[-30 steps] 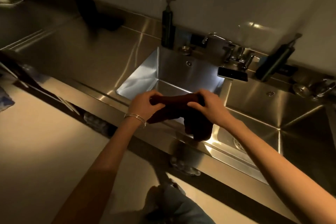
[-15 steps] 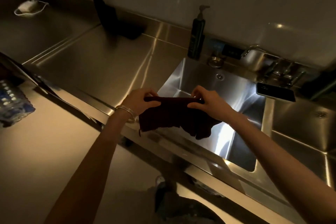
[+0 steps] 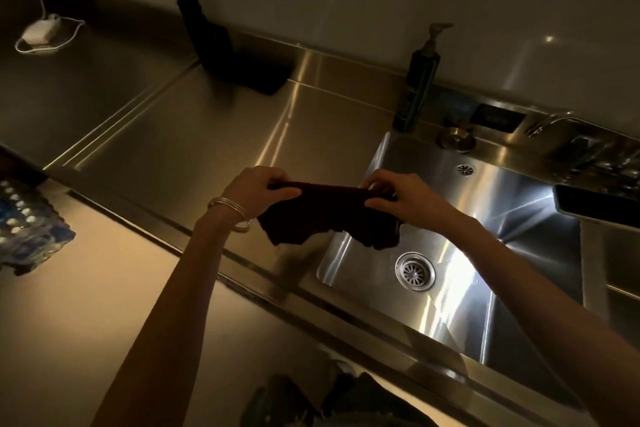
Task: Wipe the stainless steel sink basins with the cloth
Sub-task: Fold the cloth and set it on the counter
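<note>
Currently the cloth (image 3: 329, 215) hangs in the air over the seam between the steel countertop (image 3: 207, 135) and the left rim of the sink basin (image 3: 512, 229), touching neither surface; no wiping contact has been made. The left hand (image 3: 256, 191) grasps the cloth's left end with fingers curled over its top edge, and the right hand (image 3: 405, 198) pinches the right end between thumb and fingers. Probable faults, in order of size:

- Broad strokes toward the basin's right side could knock the dark flat device (image 3: 595, 204) resting on the ledge there into the basin.
- A slack pinch at either end would drop the cloth in a heap, so only part of it would meet the steel.
- The bangles (image 3: 230, 215) on the left wrist could scrape the basin wall during deep strokes.
- The loose lower hem could catch on the drain strainer (image 3: 414, 270) directly below it.

The cloth is dark, nearly black with a reddish-brown cast, soft and limp. Its upper edge is gathered into a taut band between the hands. The lower edge droops in an uneven, ragged outline. Whether it is wet or dry cannot be determined in this dim light.
</note>
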The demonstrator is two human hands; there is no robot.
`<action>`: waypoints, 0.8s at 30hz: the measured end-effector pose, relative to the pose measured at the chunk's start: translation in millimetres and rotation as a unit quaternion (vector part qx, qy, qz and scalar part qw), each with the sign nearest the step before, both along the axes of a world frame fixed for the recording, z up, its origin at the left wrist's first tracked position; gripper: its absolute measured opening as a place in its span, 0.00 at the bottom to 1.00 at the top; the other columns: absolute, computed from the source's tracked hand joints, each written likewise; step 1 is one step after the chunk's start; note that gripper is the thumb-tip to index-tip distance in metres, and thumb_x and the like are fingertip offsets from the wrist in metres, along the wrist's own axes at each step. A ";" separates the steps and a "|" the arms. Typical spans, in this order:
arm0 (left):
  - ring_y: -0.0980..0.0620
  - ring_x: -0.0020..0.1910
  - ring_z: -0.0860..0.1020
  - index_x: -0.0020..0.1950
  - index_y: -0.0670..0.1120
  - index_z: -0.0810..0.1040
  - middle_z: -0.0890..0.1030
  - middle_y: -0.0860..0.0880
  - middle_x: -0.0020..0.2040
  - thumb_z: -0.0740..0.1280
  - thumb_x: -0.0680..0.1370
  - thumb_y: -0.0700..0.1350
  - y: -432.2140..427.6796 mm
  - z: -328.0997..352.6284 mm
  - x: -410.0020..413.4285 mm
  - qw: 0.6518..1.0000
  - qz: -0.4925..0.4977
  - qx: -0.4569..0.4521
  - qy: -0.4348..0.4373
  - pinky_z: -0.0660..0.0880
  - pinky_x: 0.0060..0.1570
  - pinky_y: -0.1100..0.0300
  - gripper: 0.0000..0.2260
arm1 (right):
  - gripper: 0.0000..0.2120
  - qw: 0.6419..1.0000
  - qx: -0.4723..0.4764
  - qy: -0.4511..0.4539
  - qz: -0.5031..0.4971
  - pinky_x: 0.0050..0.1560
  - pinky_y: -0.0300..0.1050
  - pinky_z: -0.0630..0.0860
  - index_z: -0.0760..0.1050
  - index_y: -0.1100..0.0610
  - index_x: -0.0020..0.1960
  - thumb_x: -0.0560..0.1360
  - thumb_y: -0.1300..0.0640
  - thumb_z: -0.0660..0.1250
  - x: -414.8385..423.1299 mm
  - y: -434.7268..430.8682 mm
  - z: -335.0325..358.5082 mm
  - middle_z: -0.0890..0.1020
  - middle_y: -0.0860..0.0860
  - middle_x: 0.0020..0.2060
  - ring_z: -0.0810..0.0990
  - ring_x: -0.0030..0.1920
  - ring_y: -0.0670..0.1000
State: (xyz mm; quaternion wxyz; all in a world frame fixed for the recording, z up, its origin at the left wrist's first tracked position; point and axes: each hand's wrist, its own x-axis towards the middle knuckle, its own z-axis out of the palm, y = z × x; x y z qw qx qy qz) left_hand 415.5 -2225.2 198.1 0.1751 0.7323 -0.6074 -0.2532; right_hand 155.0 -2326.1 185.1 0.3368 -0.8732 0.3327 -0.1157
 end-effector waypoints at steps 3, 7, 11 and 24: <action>0.57 0.39 0.73 0.45 0.50 0.77 0.76 0.53 0.39 0.66 0.76 0.51 -2.6 5.9 39.9 0.999 -0.034 0.029 0.012 0.70 0.41 0.65 0.05 | 0.10 0.999 0.029 0.016 0.016 0.41 0.24 0.69 0.76 0.55 0.55 0.74 0.56 0.70 34.7 2.2 1.9 0.81 0.49 0.44 0.78 0.43 0.46; 0.58 0.41 0.73 0.45 0.51 0.78 0.76 0.54 0.41 0.67 0.75 0.51 -3.9 4.2 109.6 0.987 -0.085 0.134 0.015 0.69 0.42 0.67 0.05 | 0.07 0.984 0.166 0.061 0.030 0.42 0.28 0.71 0.73 0.48 0.51 0.75 0.54 0.68 92.5 11.5 -6.2 0.81 0.48 0.46 0.78 0.42 0.42; 0.61 0.41 0.74 0.43 0.51 0.80 0.78 0.56 0.41 0.70 0.73 0.52 -22.9 -14.7 176.4 0.976 -0.100 0.194 0.020 0.67 0.40 0.69 0.05 | 0.07 0.963 0.255 0.079 -0.019 0.36 0.28 0.71 0.73 0.53 0.51 0.75 0.57 0.69 155.8 16.7 -29.7 0.78 0.48 0.41 0.75 0.37 0.41; 0.43 0.59 0.71 0.61 0.52 0.76 0.76 0.48 0.61 0.72 0.71 0.50 -73.6 -108.9 248.0 0.973 -0.169 0.076 -0.136 0.71 0.58 0.51 0.19 | 0.21 0.946 0.091 0.195 -0.241 0.58 0.46 0.70 0.73 0.61 0.63 0.73 0.55 0.71 211.1 19.4 -102.0 0.75 0.58 0.59 0.74 0.59 0.55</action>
